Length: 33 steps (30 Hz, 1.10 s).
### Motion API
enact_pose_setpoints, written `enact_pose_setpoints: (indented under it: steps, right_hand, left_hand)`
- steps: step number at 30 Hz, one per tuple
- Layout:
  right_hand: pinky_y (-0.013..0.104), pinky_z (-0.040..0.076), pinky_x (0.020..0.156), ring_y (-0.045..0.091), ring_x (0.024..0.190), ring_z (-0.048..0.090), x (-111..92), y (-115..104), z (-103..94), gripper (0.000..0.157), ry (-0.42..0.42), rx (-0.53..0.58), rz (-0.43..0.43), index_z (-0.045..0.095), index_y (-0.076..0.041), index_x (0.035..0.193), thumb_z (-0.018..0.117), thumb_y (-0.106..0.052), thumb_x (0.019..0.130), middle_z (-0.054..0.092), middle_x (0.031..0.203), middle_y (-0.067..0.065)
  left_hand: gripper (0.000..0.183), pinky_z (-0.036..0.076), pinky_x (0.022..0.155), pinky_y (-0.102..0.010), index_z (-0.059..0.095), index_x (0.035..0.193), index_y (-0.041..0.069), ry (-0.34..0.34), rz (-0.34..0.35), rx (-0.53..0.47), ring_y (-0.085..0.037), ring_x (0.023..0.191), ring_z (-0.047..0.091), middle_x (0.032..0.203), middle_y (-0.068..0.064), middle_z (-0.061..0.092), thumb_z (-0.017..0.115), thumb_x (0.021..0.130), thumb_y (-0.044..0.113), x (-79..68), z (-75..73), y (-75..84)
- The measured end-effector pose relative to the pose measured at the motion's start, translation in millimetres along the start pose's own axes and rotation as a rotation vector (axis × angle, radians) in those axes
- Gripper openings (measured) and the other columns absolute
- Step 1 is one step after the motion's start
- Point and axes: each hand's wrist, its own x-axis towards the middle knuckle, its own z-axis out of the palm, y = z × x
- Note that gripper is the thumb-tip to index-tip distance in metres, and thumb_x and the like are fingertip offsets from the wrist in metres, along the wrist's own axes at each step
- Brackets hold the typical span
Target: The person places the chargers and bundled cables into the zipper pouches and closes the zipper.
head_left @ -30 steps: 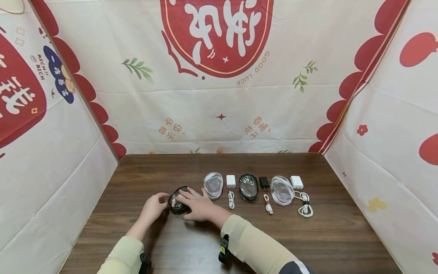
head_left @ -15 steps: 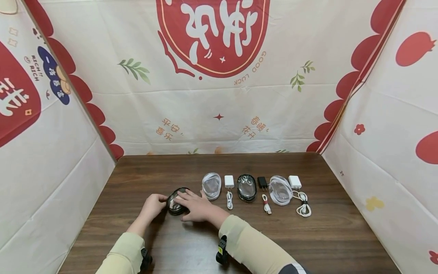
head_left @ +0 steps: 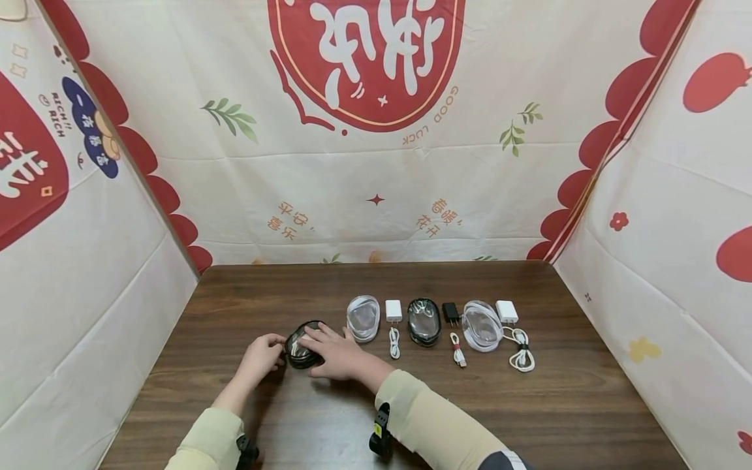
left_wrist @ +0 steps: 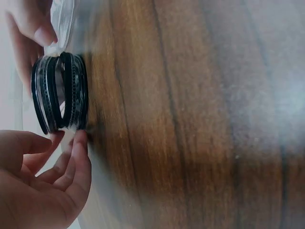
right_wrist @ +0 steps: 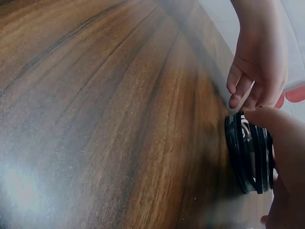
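A small oval zippered case [head_left: 297, 354], clear on top with black edging, lies at the left of the table. Its two zipper edges gape apart along the side in the left wrist view, and something white shows inside in the right wrist view. My left hand [head_left: 262, 356] pinches its left end with curled fingers. From the other side my right hand [head_left: 339, 356] holds it, fingers spread across the clear top. A matching black-edged case [head_left: 424, 322] and two white-edged clear cases [head_left: 363, 318] [head_left: 482, 326] stand in the row to the right.
Between the cases lie a white charger plug [head_left: 393, 311], a black plug [head_left: 451, 313] and another white plug [head_left: 507, 311]. Coiled white cables [head_left: 394, 343] [head_left: 458, 350] [head_left: 522, 352] sit in front of them. Printed cloth walls [head_left: 376, 170] enclose the brown table [head_left: 529, 418].
Both hands and the case stay at nearly the same spot. The left fingers have shifted slightly at the case's end, and the head view has turned a little.
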Motion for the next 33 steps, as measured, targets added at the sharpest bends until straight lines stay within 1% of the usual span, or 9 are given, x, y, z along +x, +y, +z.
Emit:
enact_pose_setpoints:
  steps: [4,7,9,13,17,21,25,29,33]
  right_hand:
    - [0.064,0.017,0.109,0.024,0.147,0.013,3,0,-2.2,0.072,0.058,0.061,0.01,0.034,-0.03,0.153,0.064,-0.045,0.089,0.018,0.161,-0.002]
    - [0.059,0.021,0.11,0.027,0.146,0.017,5,1,-3.4,0.073,0.117,0.161,0.054,0.035,-0.023,0.153,0.064,-0.043,0.089,0.017,0.161,0.005]
    - [0.056,0.023,0.111,0.029,0.145,0.021,6,2,-3.3,0.075,0.141,0.234,0.094,0.034,-0.018,0.153,0.064,-0.042,0.089,0.017,0.161,0.01]
    - [0.049,0.026,0.112,0.031,0.142,0.027,7,4,-1.3,0.08,0.155,0.334,0.164,0.032,-0.009,0.153,0.065,-0.04,0.088,0.022,0.158,0.017]
    - [0.045,0.027,0.112,0.03,0.14,0.033,6,6,1.9,0.081,0.155,0.346,0.185,0.032,0.0,0.151,0.065,-0.041,0.088,0.032,0.154,0.018]
    - [0.042,0.031,0.11,0.029,0.136,0.039,4,8,3.5,0.082,0.173,0.355,0.189,0.032,0.003,0.149,0.064,-0.042,0.089,0.041,0.149,0.018]
    - [0.039,0.033,0.109,0.03,0.134,0.042,-1,9,3.7,0.082,0.2,0.396,0.192,0.031,0.008,0.148,0.064,-0.04,0.09,0.044,0.146,0.02]
    - [0.038,0.034,0.109,0.03,0.132,0.044,-8,9,4.9,0.078,0.214,0.423,0.186,0.035,0.009,0.145,0.065,-0.037,0.09,0.046,0.144,0.02]
    - [0.038,0.035,0.108,0.031,0.131,0.045,-15,11,8.5,0.071,0.227,0.436,0.164,0.042,0.009,0.142,0.067,-0.032,0.089,0.048,0.142,0.02]
  left_hand:
    - [0.029,0.054,0.057,-0.036,0.061,0.114,-0.011,0.014,-0.004,-0.001,-0.024,0.066,0.065,0.095,-0.021,0.067,0.047,0.093,0.003,-7.2,0.2,3.1]
    - [0.03,0.055,0.057,-0.036,0.059,0.117,-0.012,0.02,-0.022,-0.018,-0.023,0.065,0.064,0.092,-0.019,0.067,0.049,0.095,0.006,-12.5,0.4,5.4]
    - [0.032,0.055,0.057,-0.036,0.057,0.119,-0.013,0.018,-0.041,-0.03,-0.021,0.064,0.063,0.089,-0.017,0.067,0.049,0.096,0.008,-16.7,0.5,7.6]
    - [0.037,0.055,0.057,-0.035,0.054,0.123,-0.013,0.015,-0.083,-0.048,-0.021,0.065,0.064,0.088,-0.016,0.068,0.048,0.096,0.011,-24.8,3.0,11.6]
    - [0.04,0.056,0.058,-0.038,0.049,0.127,-0.014,0.01,-0.121,-0.114,-0.027,0.066,0.067,0.1,-0.026,0.067,0.048,0.096,0.012,-29.4,6.6,12.6]
    - [0.043,0.057,0.06,-0.039,0.044,0.13,-0.016,0.004,-0.129,-0.175,-0.031,0.069,0.068,0.112,-0.032,0.06,0.048,0.097,0.012,-27.2,9.2,15.2]
    - [0.044,0.058,0.062,-0.039,0.041,0.132,-0.017,-0.001,-0.121,-0.218,-0.032,0.071,0.067,0.118,-0.035,0.054,0.047,0.098,0.012,-21.0,10.4,18.3]
    - [0.046,0.058,0.062,-0.039,0.038,0.135,-0.015,-0.005,-0.131,-0.261,-0.031,0.069,0.068,0.12,-0.038,0.051,0.046,0.098,0.011,-14.9,11.0,17.5]
    - [0.048,0.058,0.061,-0.039,0.036,0.139,-0.013,-0.011,-0.134,-0.264,-0.03,0.067,0.066,0.127,-0.039,0.047,0.047,0.099,0.012,-10.1,12.7,16.7]
